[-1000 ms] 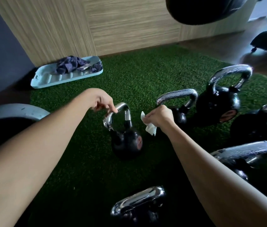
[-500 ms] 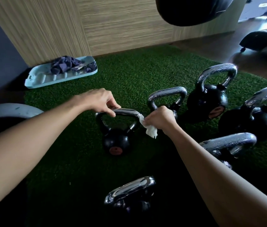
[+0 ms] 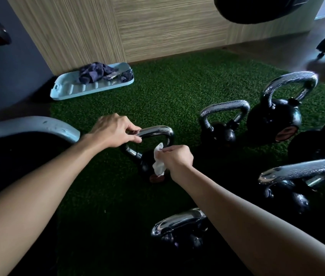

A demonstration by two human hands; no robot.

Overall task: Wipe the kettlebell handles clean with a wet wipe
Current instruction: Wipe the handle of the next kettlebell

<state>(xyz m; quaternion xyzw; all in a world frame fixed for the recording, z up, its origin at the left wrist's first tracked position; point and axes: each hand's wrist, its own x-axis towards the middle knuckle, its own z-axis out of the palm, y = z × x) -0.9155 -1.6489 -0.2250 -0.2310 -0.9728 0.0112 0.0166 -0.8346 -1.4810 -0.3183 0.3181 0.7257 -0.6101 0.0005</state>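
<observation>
A small kettlebell (image 3: 158, 130) stands on the green turf (image 3: 177, 86), near the middle of the view, with its shiny handle up. The left grip (image 3: 113, 130) is closed on the left end of the handle's top bar, thumb and fingers pinching round it. The right grip (image 3: 174, 159) is curled tight round a white wet wipe (image 3: 158, 165), which is bunched up. The wipe sticks out above and below the fingers, right by the lower right side of the handle and in front of the black ball. Whether it actually touches the metal cannot be told.

Five other kettlebells stand on the turf. Two (image 3: 220, 134) (image 3: 275, 120) are beyond the right grip, one (image 3: 317, 145) is at the right edge, one (image 3: 299, 170) is beside the right forearm, and one (image 3: 177, 222) is close in front. At the far left of the turf, against the wood-panelled wall (image 3: 157, 26), lies a pale blue tray (image 3: 74, 90) with a dark cloth (image 3: 94, 73) heaped on it.
</observation>
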